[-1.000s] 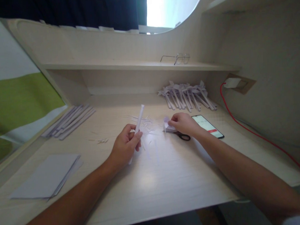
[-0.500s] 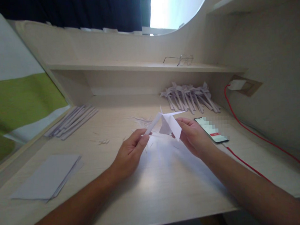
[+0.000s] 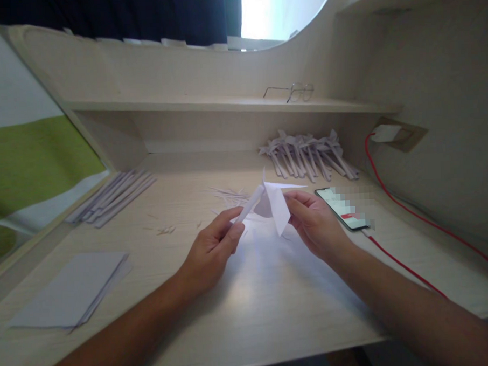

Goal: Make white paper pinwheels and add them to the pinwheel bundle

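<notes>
A white paper pinwheel (image 3: 278,206) is held up over the middle of the desk, its folded blades spread at the top of a rolled paper stick (image 3: 251,203). My left hand (image 3: 214,248) is closed round the lower part of that stick, thumb on top. At the blades' right side, my right hand (image 3: 316,217) has its thumb and fingers closed by a blade's edge; its fingertips are partly hidden behind the paper. Thin paper strips (image 3: 230,197) lie on the desk just beyond my hands.
Finished paper pinwheels (image 3: 307,150) are piled at the back right, under a shelf with eyeglasses (image 3: 300,91). Rolled paper sticks (image 3: 113,197) and a paper stack (image 3: 73,287) lie left. A phone (image 3: 342,210) with a red cable (image 3: 405,267) rests right. Small scraps (image 3: 166,229) lie left of centre.
The pinwheel's blades have turned slightly, with the front blade now pointing more downward. Both hands keep nearly the same places. The whole view has shifted a little.
</notes>
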Motion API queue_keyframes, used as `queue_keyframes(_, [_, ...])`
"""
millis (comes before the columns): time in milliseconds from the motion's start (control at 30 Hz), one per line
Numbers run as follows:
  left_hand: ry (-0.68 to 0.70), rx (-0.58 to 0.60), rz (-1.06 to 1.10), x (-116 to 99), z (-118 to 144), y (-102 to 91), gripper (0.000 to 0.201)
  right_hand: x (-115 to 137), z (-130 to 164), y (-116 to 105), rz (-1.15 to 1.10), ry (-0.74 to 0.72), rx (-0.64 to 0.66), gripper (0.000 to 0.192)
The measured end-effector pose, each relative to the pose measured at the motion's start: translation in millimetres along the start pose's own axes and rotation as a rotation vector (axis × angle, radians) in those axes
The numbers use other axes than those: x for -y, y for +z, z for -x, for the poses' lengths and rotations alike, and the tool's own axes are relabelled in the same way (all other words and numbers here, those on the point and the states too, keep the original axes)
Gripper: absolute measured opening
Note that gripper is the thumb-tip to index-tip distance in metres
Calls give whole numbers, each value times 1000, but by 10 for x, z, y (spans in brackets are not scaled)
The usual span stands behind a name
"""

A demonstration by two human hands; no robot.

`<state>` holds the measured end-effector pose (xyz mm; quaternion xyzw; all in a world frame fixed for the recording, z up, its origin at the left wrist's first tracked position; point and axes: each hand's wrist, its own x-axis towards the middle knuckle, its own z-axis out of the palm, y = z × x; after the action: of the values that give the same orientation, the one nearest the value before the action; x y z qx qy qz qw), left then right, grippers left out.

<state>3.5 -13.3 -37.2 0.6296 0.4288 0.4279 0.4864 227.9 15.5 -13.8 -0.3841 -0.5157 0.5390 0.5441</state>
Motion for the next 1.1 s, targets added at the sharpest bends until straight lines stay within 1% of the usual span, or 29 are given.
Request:
queue_keyframes(133, [-1,-7,16,8,2,3,43,-18,6,0,2,-17,2,27])
queue_keyframes(400, [41,-1,-45,-6,-5,-3,46,-35,19,23,-3,-23,21,28])
queue_keyframes(500, [52,-16,-97,-8,2,-6,46,-29,30,36,-10,-19,16,26])
queue_keyframes(633, [67,-15,-142,-18,19,-16,52,-23,46,47,-7,-20,1,23])
queue_keyframes(767, [63,14,-92,-20,27,-21,54,-10,50,59,-1,4,-4,20])
queue_keyframes(867, [51,28,-4,-29,27,-11,53,7,53,71,-9,13,8,16])
queue_keyframes(967, [58,24,64,-39,24,3,51,16,57,73,-16,7,20,14])
queue_keyframes(1100, [50,18,82,-39,15,6,50,3,58,65,-29,-10,26,12])
